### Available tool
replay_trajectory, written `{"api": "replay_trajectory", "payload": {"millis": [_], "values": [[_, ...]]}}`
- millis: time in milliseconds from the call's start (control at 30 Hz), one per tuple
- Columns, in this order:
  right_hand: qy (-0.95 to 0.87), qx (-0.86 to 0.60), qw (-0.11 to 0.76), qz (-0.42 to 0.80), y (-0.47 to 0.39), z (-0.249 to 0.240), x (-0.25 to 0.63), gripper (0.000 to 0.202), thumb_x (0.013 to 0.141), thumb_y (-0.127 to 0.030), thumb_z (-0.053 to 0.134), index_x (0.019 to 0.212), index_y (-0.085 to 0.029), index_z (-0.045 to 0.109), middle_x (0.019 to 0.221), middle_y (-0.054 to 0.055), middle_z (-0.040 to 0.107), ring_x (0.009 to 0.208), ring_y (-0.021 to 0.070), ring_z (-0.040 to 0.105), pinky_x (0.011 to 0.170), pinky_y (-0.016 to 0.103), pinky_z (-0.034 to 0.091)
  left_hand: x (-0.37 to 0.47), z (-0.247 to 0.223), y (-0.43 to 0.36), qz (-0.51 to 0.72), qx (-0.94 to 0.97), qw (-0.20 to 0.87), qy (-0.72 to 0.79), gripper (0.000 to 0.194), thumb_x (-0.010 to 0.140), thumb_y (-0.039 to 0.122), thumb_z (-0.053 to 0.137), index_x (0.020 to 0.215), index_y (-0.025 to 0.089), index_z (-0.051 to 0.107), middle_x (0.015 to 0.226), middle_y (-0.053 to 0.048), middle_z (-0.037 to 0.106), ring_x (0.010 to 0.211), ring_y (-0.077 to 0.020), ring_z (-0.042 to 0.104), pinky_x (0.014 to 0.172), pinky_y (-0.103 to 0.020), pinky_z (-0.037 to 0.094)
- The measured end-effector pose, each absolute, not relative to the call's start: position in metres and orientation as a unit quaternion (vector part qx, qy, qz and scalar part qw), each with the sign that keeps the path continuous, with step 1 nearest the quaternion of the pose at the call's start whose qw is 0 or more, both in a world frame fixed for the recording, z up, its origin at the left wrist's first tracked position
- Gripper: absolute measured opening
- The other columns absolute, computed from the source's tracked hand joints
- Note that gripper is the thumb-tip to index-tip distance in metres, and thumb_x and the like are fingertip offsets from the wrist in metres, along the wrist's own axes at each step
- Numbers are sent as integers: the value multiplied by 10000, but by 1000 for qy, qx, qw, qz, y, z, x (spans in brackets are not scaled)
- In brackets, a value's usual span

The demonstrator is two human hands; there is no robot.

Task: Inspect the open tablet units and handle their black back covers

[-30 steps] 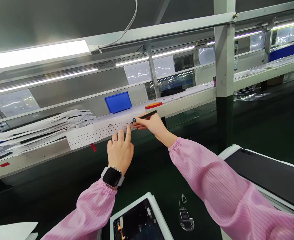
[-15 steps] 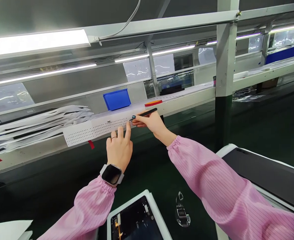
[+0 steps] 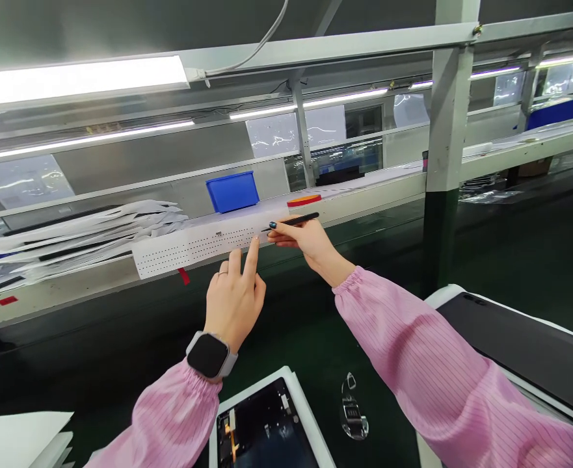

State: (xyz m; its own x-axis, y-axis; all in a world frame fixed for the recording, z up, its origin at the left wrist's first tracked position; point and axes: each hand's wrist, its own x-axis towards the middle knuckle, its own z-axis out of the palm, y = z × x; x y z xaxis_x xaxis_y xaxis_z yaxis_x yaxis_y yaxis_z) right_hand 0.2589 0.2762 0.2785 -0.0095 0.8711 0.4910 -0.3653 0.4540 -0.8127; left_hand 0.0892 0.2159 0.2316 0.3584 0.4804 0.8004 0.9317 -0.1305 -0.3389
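Observation:
A white sheet (image 3: pixel 169 250) with rows of small dark dots lies along the shelf edge. My left hand (image 3: pixel 235 292) reaches up from below, its index fingertip on the sheet's lower edge, its other fingers partly bent and nothing in its grasp. In my right hand (image 3: pixel 310 244) is a thin black pen-like tool (image 3: pixel 298 220), pinched with its tip pointing left, close to the dots at the sheet's right part. Whether the tip touches the sheet I cannot tell.
A blue bin (image 3: pixel 232 192) and an orange-red tape roll (image 3: pixel 304 201) stand on the shelf. Stacked sheets (image 3: pixel 95 234) lie left. Below are an opened device (image 3: pixel 266 429), a clear-and-metal item (image 3: pixel 353 416) and a dark panel (image 3: pixel 515 338).
The view has shifted slightly, moving the shelf items rightward. My left hand's fingers have spread a little, the thumb now showing more. The tool remains in my right hand.

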Motion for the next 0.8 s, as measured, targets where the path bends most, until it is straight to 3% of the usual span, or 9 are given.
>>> {"api": "replay_trajectory", "payload": {"millis": [100, 200, 300, 433, 600, 800], "values": [[-538, -245, 647, 481, 256, 255, 265, 157, 736, -267, 867, 717, -188, 732, 686, 22, 772, 698, 177, 770, 658, 239, 601, 76, 214, 172, -386, -713, 316, -493, 580, 961, 201, 486, 1518, 118, 345, 1095, -94, 623, 757, -216, 628, 606, -325, 501], [-542, -279, 587, 533, 221, 204, 259, 221, 665, -362, 894, 724, -212, 742, 659, 5, 751, 661, 171, 745, 611, 237, 580, 57, 175, 116, -463, -716, 143, -502, 379, 961, 237, 496, 1336, 203, 535, 969, -19, 644, 702, -156, 599, 629, -272, 494], [-543, -332, 468, 613, 180, 141, 241, 183, 641, -328, 884, 691, -194, 770, 572, 17, 699, 557, 161, 681, 481, 221, 507, 34, 124, 65, -469, -702, -13, -535, 272, 949, 182, 517, 1177, 294, 612, 933, 38, 675, 713, -116, 609, 659, -206, 503], [-522, -386, 333, 684, 143, 73, 212, 117, 610, -265, 858, 655, -185, 787, 551, 5, 658, 485, 125, 581, 442, 226, 469, 6, 57, 18, -478, -593, -162, -627, 139, 967, 206, 545, 998, 269, 665, 912, 24, 706, 773, -132, 663, 703, -207, 516], [-533, -418, 256, 690, 136, 45, 188, 39, 621, -201, 808, 641, -185, 778, 575, -7, 662, 467, 104, 560, 448, 215, 450, -2, 5, 0, -513, -508, -214, -658, 171, 964, 172, 515, 993, 259, 660, 947, 6, 683, 822, -139, 644, 744, -209, 502], [-552, -422, 208, 688, 142, 48, 165, 52, 595, -197, 810, 606, -182, 761, 545, 2, 675, 480, 131, 583, 455, 235, 481, 6, -15, 9, -528, -511, -243, -633, 239, 971, 116, 475, 1066, 288, 611, 1028, 4, 628, 930, -133, 633, 786, -195, 510]]}}
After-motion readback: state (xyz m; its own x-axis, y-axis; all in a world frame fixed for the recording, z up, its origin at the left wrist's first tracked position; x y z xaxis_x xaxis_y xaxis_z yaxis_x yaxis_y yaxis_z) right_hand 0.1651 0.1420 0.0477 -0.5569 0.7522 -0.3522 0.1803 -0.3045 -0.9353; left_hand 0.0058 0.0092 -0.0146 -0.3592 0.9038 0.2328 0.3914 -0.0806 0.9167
